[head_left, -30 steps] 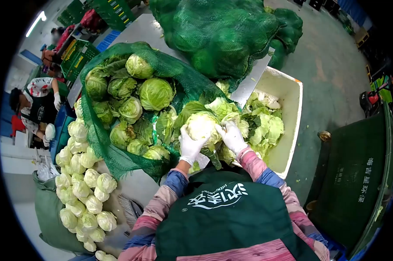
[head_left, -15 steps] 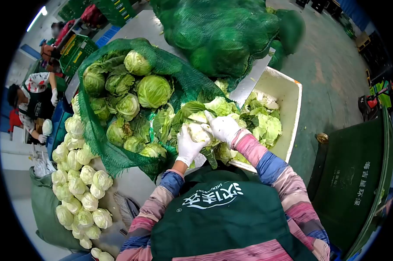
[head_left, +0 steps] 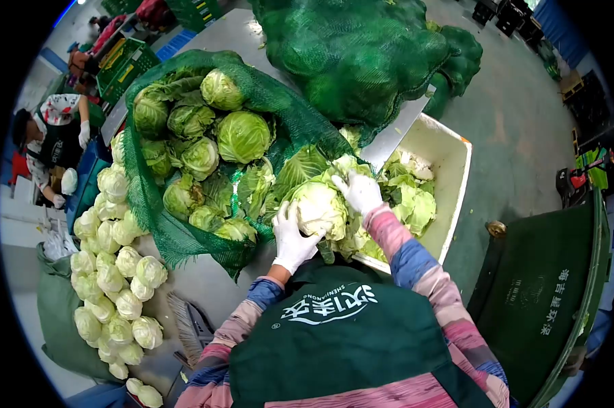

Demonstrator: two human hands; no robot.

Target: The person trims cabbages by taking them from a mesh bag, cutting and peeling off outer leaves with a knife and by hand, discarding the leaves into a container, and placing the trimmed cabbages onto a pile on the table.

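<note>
A pale green cabbage is between my white-gloved hands, above loose leaves at the mouth of a green mesh bag. My left hand grips its left side, thumb along the near edge and fingers on the far side. At its upper right, my right hand has bent fingers on the outer leaves; its palm side is hidden. A broad green outer leaf spreads out behind the cabbage. Several untrimmed cabbages lie inside the open bag.
A white bin with leaves stands at my right. Peeled cabbages are heaped at the left. Full mesh bags lie on the metal table. A large green bin stands right; a co-worker works far left.
The cabbage has turned, so its rounded pale side faces up rather than its cut-looking base. My right hand has shifted slightly to its upper right edge, and my left hand's fingers have spread wider.
</note>
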